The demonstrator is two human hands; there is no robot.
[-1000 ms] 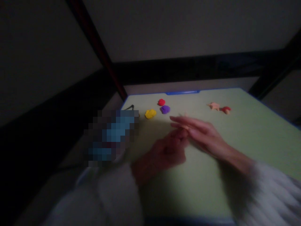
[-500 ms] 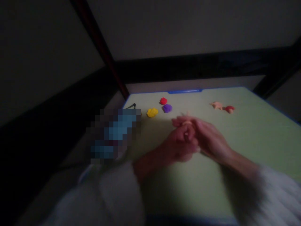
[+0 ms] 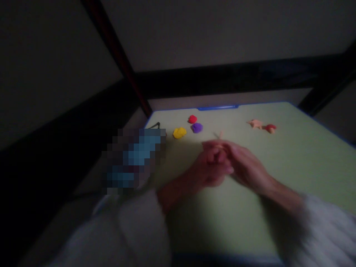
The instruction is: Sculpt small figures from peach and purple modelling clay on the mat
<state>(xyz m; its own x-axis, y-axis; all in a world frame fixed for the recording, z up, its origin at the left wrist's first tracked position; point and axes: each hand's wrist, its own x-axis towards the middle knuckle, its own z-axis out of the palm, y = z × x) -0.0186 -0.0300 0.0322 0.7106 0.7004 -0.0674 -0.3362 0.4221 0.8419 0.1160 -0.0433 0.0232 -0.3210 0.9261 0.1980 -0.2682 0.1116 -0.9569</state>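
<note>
My left hand [image 3: 214, 167] is closed, its fingers curled against the palm of my right hand [image 3: 247, 165] above the table's middle. Stretched flat, the right fingers run behind the left ones, and both hands touch. Whatever the left fingers hold is hidden by the fingers and blur. Just beyond the fingertips shows a thin, pale peach piece [image 3: 221, 135]; I cannot tell whether it lies on the table. Farther off sit a yellow clay lump [image 3: 179, 132], a purple clay lump [image 3: 197, 128] and a red clay lump [image 3: 192, 119].
On the far right of the pale green table [image 3: 306, 159] stand a peach animal-like figure [image 3: 256, 124] and a red-topped, mushroom-like figure [image 3: 270, 128]. A pixelated blue patch [image 3: 139, 152] covers the left edge. A blue strip [image 3: 218, 108] marks the back edge.
Both hands stay pressed together, shifted a little to the left, with the left fingers slightly altered. The lumps and figures keep their places on the table.
</note>
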